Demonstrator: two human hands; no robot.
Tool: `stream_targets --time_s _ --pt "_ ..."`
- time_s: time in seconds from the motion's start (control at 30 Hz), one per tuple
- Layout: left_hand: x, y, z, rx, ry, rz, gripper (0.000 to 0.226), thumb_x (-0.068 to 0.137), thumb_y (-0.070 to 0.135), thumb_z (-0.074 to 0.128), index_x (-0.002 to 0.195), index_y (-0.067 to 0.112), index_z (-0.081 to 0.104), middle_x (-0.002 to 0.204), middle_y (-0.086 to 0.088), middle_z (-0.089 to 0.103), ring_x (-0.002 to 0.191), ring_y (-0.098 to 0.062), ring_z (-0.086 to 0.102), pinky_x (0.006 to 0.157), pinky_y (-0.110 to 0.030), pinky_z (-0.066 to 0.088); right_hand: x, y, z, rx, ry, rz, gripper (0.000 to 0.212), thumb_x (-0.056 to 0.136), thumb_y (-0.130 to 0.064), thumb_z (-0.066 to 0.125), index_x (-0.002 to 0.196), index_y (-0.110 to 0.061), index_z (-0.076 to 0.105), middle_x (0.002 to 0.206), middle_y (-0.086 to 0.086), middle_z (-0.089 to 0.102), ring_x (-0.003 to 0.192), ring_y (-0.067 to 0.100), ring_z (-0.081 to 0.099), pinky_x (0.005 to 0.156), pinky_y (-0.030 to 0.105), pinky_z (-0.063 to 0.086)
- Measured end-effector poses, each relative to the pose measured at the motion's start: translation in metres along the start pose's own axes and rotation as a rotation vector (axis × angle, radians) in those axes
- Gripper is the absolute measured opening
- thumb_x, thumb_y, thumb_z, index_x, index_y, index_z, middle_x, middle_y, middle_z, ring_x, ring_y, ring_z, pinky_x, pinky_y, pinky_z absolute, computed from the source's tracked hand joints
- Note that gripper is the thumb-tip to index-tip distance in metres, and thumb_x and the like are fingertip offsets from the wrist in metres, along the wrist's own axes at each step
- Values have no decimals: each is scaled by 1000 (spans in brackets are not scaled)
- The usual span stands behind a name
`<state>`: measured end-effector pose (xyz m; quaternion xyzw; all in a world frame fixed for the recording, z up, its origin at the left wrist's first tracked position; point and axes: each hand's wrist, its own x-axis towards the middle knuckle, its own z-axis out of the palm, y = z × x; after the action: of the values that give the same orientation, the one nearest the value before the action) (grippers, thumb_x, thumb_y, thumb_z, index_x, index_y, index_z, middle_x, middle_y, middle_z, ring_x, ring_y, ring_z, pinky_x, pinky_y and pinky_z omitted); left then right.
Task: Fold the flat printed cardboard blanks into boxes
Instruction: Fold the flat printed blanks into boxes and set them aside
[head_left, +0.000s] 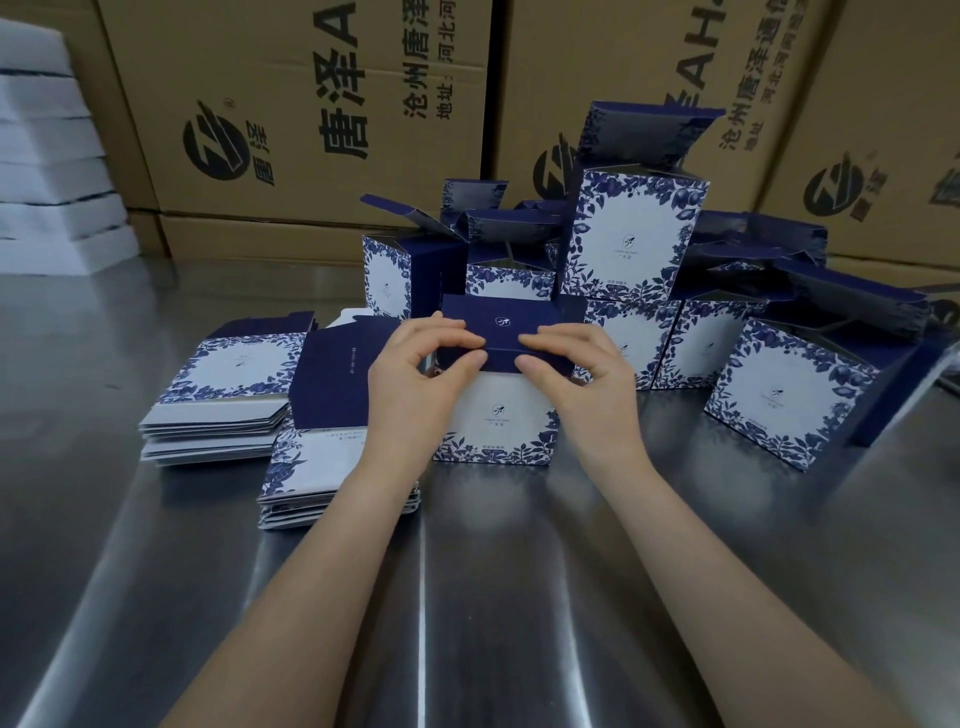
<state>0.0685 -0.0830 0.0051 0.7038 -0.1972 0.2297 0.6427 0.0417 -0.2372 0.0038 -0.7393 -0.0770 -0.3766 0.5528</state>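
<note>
A blue-and-white floral box (496, 423) stands on the steel table in front of me. Its navy lid flap (501, 325) is bent forward over the top. My left hand (421, 374) pinches the flap's front edge from the left, thumb below and fingers above. My right hand (574, 374) pinches the same edge from the right. Two stacks of flat printed blanks lie to the left: one (223, 395) further left, one (317, 467) partly under my left forearm.
Several folded boxes (631, 244) with open lids stand behind and to the right, one lying tilted at the right (789, 400). Large brown cartons (322, 119) form a wall at the back. White foam sheets (47, 171) are piled at the far left.
</note>
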Motion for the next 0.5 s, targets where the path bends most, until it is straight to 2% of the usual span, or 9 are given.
stream_targets --time_s 0.2,0.37,0.5 --pt "-2 3 9 40 43 10 12 80 5 77 85 16 75 103 2 62 111 -7 55 76 -1 34 -1 0 7 -24 74 10 18 77 -5 78 85 -21 74 99 2 63 97 5 59 80 12 43" --pt "-3 4 9 31 28 -1 13 81 8 76 86 20 75 104 5 60 107 1 54 77 -1 33 -1 -3 5 -31 25 19 19 78 -8 78 87 -24 73 104 4 63 100 3 58 82 8 40" --pt "-4 5 10 27 19 -20 15 82 12 76 86 26 75 107 5 59 112 -3 53 78 -4 35 -2 -4 9 -29 50 32 21 78 -11 79 85 -29 73 102 -2 60 101 1 57 83 9 41"
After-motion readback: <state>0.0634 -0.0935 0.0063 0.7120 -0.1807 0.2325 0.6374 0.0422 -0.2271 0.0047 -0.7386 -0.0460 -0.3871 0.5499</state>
